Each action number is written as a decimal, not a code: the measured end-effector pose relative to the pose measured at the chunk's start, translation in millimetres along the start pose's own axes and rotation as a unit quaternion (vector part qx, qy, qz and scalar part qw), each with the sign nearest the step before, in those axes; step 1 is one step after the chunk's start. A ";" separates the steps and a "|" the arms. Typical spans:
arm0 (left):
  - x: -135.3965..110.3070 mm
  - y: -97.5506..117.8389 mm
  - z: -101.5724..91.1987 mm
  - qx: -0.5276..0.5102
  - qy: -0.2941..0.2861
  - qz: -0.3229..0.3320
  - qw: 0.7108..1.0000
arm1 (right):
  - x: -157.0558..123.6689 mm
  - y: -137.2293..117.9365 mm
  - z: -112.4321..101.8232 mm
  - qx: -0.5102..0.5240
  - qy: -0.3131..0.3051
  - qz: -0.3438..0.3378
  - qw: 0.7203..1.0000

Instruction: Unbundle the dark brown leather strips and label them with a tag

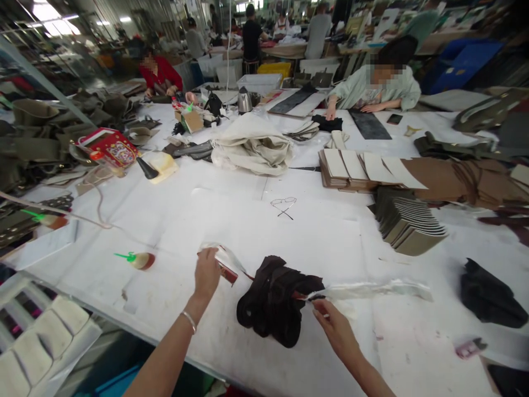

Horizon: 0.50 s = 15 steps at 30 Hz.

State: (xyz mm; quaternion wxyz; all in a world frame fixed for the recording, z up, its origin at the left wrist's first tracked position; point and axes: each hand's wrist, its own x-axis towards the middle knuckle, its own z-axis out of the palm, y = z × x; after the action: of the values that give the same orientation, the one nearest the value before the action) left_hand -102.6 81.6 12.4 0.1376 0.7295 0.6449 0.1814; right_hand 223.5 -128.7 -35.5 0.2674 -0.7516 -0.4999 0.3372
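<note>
- Left hand (206, 274) is pinching one end of a clear plastic strip (225, 259); right hand (335, 330) is pinching the other stretch (fingertips closed on it)
- One dark bundle (275, 300) is lying between them on the white table (231, 209), probably soft leather pieces: light, floppy, best gripped around the middle
- Two green-tipped glue bottles (138, 259) are lying to the left
</note>
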 end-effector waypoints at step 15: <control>-126.5 12.7 75.4 -0.036 -0.278 0.009 0.960 | -9.3 -20.8 66.0 -0.048 -0.036 0.037 0.998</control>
State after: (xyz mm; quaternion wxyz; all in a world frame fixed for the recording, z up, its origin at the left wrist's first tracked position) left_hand -70.8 -42.9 -60.7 0.3364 0.7515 0.5674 -0.0043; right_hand 158.0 -125.6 -59.4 0.2002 -0.7692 -0.4963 0.3490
